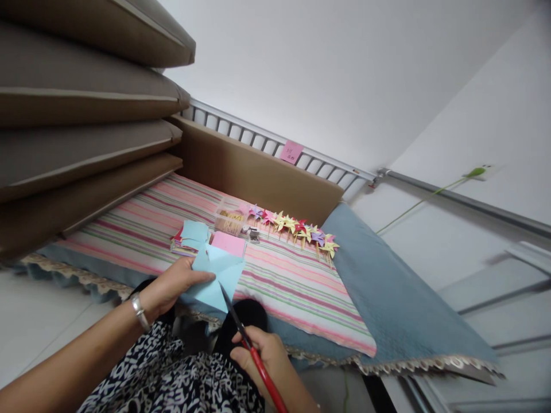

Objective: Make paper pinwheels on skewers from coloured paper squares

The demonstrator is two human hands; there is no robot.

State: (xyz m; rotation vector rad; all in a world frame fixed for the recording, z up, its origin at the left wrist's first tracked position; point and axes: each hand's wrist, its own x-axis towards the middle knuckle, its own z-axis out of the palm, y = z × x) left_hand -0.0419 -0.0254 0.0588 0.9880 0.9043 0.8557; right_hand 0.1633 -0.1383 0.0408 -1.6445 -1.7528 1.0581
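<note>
My left hand (pixel 185 281) pinches a square of light blue paper (pixel 219 268) by its left side, thumb on top. Slits run in from the paper's edges toward its middle. In my right hand (pixel 267 353) is a pair of scissors (pixel 241 330) with red handles and dark blades. The blade tips meet the blue paper near its lower right part. Just behind the sheet lies a pink paper pad (pixel 229 244). To its left sits a stack of coloured paper (pixel 191 235) with light blue on top.
A clear plastic box (pixel 230 221) holds thin yellowish sticks. Beside it is a small metallic item (pixel 253 233). Several paper pinwheels (pixel 301 228) lie in a row on the striped cloth (pixel 297 287). Folded brown mattress sections (pixel 86 115) rise at left; a metal bed rail (pixel 275 140) runs behind.
</note>
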